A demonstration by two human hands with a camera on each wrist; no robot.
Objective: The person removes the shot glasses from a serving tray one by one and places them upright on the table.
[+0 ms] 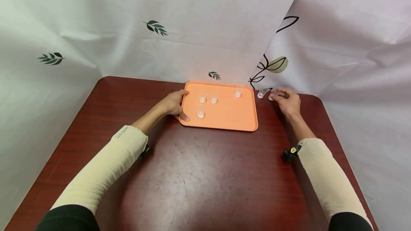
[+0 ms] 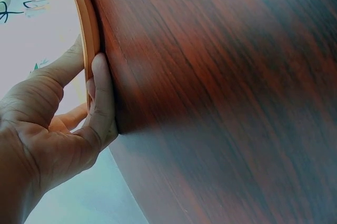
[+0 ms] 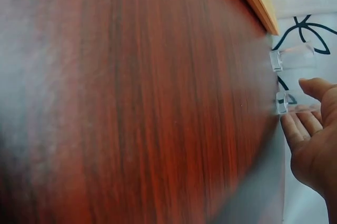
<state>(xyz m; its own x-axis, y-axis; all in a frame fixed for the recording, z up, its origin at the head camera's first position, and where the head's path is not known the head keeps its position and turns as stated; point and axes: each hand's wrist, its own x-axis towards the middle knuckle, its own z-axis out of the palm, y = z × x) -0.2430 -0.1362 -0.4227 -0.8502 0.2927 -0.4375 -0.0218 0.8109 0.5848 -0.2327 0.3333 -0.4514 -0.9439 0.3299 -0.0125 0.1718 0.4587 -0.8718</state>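
An orange tray (image 1: 224, 117) lies at the table's far edge. My left hand (image 1: 174, 103) grips its left end, the thumb on the near corner; in the left wrist view, fingers (image 2: 102, 92) curl against the rim from outside. Several small clear cups (image 1: 202, 96) stand upright on the tray. Right of it, one more clear cup (image 1: 262, 92) stands on the table. Beside that, my right hand (image 1: 287, 102) is around another clear cup (image 3: 283, 103), which rests on the table. In the right wrist view its fingers lie along one side, while the thumb appears slightly apart from the cup.
The dark red-brown wooden table (image 1: 199, 174) has rounded far corners. A pale cloth (image 1: 122, 17) with leaf prints hangs right behind its far edge, close to the tray and cups. A dark wrist device (image 1: 290, 153) sits at the right sleeve's cuff.
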